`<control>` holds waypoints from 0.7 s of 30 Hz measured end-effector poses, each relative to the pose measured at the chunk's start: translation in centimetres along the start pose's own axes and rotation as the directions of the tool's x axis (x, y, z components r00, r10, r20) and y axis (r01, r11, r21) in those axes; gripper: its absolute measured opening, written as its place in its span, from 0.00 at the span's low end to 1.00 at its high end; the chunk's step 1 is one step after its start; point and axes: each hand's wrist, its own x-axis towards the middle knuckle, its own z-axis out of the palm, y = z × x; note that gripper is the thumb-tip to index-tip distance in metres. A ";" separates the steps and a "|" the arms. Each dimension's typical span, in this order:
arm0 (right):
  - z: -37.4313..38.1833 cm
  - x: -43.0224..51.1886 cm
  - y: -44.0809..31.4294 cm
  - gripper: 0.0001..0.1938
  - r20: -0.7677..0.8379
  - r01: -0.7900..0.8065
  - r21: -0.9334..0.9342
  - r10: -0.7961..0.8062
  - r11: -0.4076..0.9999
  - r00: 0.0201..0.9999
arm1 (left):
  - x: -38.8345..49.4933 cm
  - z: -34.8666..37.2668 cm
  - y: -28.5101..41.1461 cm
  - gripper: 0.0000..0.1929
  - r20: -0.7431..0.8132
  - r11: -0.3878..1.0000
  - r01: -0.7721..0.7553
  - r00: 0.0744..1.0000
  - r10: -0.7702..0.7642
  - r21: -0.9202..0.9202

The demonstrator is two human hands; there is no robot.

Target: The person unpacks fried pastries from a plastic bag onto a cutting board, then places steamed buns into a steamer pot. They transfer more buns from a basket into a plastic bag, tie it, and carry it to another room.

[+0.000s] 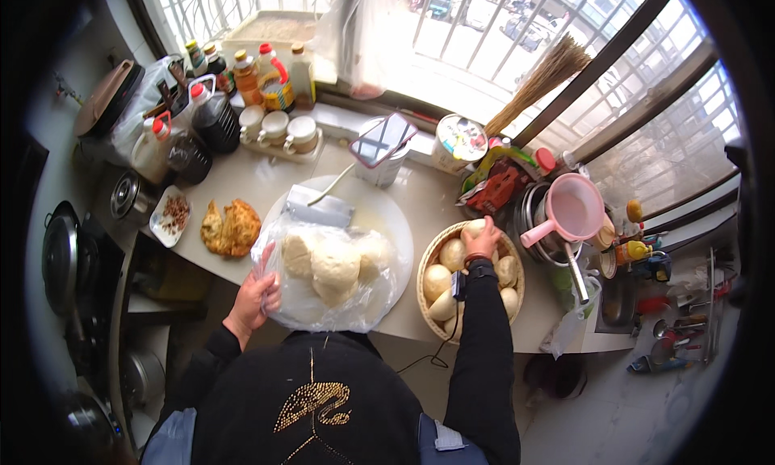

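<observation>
My left hand (pixel 261 296) grips the edge of a clear plastic bag (pixel 369 312) in front of my body. Several pale steamed buns (pixel 336 262) show through the film. The bag lies over a round white board (pixel 396 247), with a dough scraper or cleaver-like flat metal blade (pixel 318 206) behind it. On the right, a round woven basket (pixel 424 265) contains several more buns (pixel 437 281). My right hand (pixel 481 242) reaches to its far side, fingers around a bun (pixel 474 226); part of that bun is hidden.
Golden flatbread (pixel 231 229) and a white dish (pixel 172 218) lie at left. Sauce bottles (pixel 215 123) and lidded jars (pixel 275 127) line the back. A phone (pixel 384 139) rests on a white container (pixel 380 173). At right, a pink strainer-shaped ladle (pixel 572 207) tops stacked pots.
</observation>
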 end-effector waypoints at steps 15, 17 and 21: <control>-13.9 -15.0 -15.8 0.51 0.270 -0.004 0.917 -0.614 0.398 0.741 | 0.0 -0.8 0.3 0.35 0.104 0.995 -0.016 0.994 0.026 -0.094; -12.8 -18.8 -19.9 0.50 0.405 -0.029 0.880 -0.718 0.473 0.566 | 0.0 -1.0 0.4 0.35 0.129 0.996 -0.008 0.992 0.018 -0.084; -7.5 -24.3 -25.8 0.48 0.458 0.337 0.710 -0.769 0.618 0.446 | -0.6 -1.7 0.7 0.35 0.170 0.999 0.010 0.985 -0.003 -0.042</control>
